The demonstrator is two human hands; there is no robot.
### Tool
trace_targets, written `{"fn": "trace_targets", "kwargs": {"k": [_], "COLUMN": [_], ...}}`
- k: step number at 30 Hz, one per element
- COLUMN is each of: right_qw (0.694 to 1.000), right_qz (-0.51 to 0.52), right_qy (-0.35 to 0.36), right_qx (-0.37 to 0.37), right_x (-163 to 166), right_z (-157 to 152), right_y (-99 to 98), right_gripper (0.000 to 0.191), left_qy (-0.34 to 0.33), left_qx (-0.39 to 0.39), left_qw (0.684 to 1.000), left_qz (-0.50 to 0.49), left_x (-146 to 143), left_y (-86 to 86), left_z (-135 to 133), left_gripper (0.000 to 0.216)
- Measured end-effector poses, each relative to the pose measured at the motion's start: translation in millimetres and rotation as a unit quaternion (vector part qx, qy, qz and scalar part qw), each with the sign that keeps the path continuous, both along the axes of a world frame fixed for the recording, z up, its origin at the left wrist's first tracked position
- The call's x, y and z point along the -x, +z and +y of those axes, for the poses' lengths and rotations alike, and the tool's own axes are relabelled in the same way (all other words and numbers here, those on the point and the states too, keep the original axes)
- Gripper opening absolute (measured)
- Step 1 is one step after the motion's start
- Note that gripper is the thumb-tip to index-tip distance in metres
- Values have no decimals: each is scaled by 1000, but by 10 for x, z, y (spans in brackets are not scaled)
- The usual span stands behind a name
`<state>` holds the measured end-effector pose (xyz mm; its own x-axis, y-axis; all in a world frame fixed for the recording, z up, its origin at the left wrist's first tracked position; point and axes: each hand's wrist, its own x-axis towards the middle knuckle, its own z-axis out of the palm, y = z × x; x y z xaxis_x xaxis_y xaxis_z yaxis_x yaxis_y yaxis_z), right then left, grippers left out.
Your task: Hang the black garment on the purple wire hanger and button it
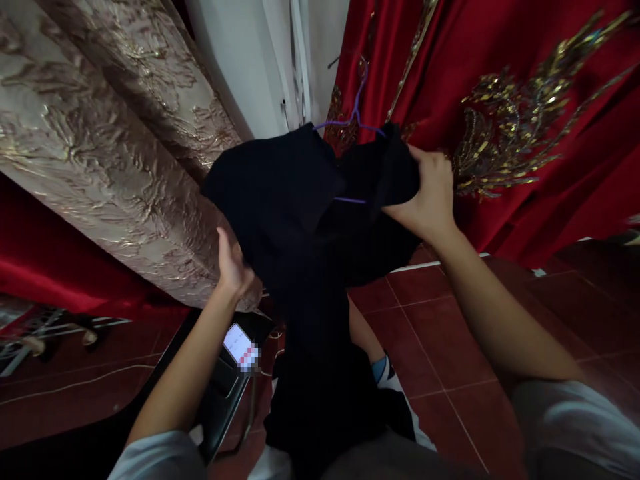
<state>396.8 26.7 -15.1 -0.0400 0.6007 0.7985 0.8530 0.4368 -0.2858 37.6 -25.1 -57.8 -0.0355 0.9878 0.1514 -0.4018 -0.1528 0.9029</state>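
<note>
A black garment [295, 220] hangs on a thin purple wire hanger [353, 113] in front of me. My right hand [425, 197] grips the garment's upper right shoulder, fingers closed over the cloth. My left hand [233, 267] holds the garment's lower left side from behind, with its fingers partly hidden by the cloth. The garment's lower part drops down toward my lap.
A red cloth with gold embroidery [525, 120] hangs at the right. A beige brocade fabric [100, 147] fills the left. A white wall strip [270, 60] shows between them. A phone [241, 347] lies on a black chair [220, 400] over red floor tiles [440, 333].
</note>
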Motion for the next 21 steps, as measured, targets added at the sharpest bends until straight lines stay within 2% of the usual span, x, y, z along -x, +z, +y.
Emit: {"fn": "trace_targets", "kwargs": {"k": [2,5,7,9,11,13,16,18,21], "right_qw": [999,994,992,990,989,990,985,954,864], "right_qz": [-26,-82,-107,-121,-118,-70,107,266,456], "right_qy": [2,23,35,56,92,126,138,128,133], "right_qx": [27,64,61,44,21,-3,-1,53,168], "right_x": [44,160,185,172,192,318,715,1027,1384], "right_z": [84,116,65,-29,-144,-257,-398,-484,-650], "right_y": [181,375,402,346,220,33,-360,-662,-1045], "right_gripper": [80,81,85,90,93,90,64,40,33], "left_qy": [36,127,168,201,220,229,238,240,224], "left_qx": [-4,-32,-33,-23,14,68,117,123,94], "left_qw": [999,990,981,975,973,971,964,963,970], "left_qz": [-8,46,86,96,70,26,-16,-20,23], "left_x": [-16,-115,-164,-192,-227,-290,-414,-467,-453], "left_y": [-94,-213,-295,-370,-420,-430,-403,-408,-500], "left_z": [20,23,-9,-74,-165,-270,-422,-507,-614], "left_gripper": [80,65,63,58,51,45,39,35,31]}}
